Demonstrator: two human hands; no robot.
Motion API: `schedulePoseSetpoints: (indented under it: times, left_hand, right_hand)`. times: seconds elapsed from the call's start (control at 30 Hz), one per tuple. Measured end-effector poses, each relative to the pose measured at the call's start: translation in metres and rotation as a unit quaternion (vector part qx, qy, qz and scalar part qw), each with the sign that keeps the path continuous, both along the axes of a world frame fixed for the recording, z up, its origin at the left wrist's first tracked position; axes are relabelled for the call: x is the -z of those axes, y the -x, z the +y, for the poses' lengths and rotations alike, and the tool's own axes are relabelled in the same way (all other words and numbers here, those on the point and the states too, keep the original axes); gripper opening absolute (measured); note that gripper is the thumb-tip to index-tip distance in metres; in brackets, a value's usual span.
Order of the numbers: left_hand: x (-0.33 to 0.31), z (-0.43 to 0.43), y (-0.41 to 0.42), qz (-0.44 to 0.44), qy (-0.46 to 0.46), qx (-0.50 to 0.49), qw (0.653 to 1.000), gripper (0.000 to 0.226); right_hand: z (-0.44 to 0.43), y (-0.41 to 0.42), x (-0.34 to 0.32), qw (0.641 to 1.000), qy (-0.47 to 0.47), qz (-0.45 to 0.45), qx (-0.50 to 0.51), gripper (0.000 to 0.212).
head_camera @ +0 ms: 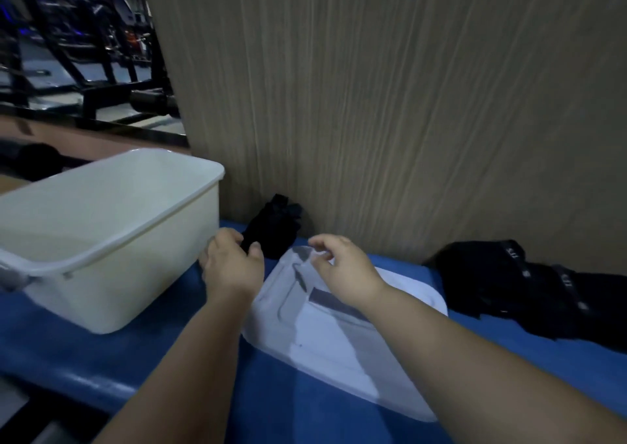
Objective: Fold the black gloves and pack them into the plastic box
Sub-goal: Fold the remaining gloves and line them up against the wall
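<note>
Forearms (190, 358) stretch over a blue tabletop (305, 409): left hand (232, 263) curls against bundled black gloves (274, 229), grip unclear; right hand (339, 263) hovers loosely curled, holding nothing, above a flat white lid (339, 341). Open white plastic box (101, 291) stands left, dark clothing (509, 284) right, wood-grain panel (373, 104) behind

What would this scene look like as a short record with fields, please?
box: white plastic box, open, left on blue surface
lid: lying right of box
glove: black bundle against wooden panel, behind lid
pile: black fabric, far right
left hand: at the bundle, grip unclear
right hand: at lid's far corner, contact unclear
</note>
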State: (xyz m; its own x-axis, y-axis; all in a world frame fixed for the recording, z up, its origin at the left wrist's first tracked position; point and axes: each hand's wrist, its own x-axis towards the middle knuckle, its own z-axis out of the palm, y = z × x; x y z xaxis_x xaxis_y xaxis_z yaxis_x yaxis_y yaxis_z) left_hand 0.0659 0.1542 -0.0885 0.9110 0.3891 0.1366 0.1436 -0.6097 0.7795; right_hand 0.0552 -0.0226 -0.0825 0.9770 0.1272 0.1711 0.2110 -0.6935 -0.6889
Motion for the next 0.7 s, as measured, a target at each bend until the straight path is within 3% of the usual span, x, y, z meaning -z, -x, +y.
schedulePoseSetpoints:
  times: [0.23,0.5,0.7]
  left_hand:
    - [0.013,-0.001,-0.025,0.027,0.174,0.119,0.977,0.049]
    - [0.003,-0.023,-0.02,-0.022,0.179,0.179,0.967,0.031]
    - [-0.023,-0.045,0.005,-0.059,0.161,0.238,0.956,0.022]
  right_hand:
    - [0.05,-0.048,-0.002,0.987,-0.125,0.095,0.028,0.053]
    - [0.042,-0.045,-0.008,0.977,-0.161,0.125,0.057,0.049]
    - [0.014,-0.006,-0.024,0.947,-0.287,0.128,0.07,0.059]
